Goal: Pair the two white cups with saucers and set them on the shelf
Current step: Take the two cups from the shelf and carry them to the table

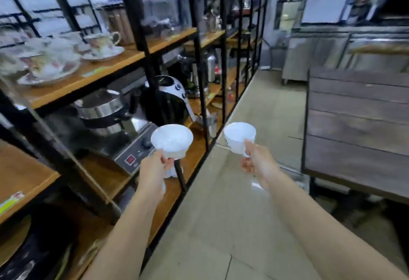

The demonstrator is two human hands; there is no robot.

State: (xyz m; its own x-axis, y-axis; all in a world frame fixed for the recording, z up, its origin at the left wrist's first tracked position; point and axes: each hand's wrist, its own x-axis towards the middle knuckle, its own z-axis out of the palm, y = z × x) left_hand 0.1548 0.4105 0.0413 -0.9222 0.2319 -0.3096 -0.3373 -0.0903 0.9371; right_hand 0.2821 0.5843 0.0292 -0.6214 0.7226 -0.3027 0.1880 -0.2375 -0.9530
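My left hand [155, 170] grips a white cup [172, 139] by its handle, held upright in front of the lower shelf. My right hand [257, 163] holds a second white cup [239, 137], with dark print on its side, by the handle out over the floor. Both cups look empty. The wooden shelf [93, 76] with black metal posts runs along my left. Patterned cups and saucers [104, 46] stand on its upper board, blurred by motion. No plain white saucers can be made out.
A steel appliance with knobs [124, 129] and a black-and-white machine [168, 96] sit on the lower shelf level. A dark wooden table [358, 124] stands to the right. Steel counters [332, 54] line the back. Tiled floor [232, 213] runs between shelf and table.
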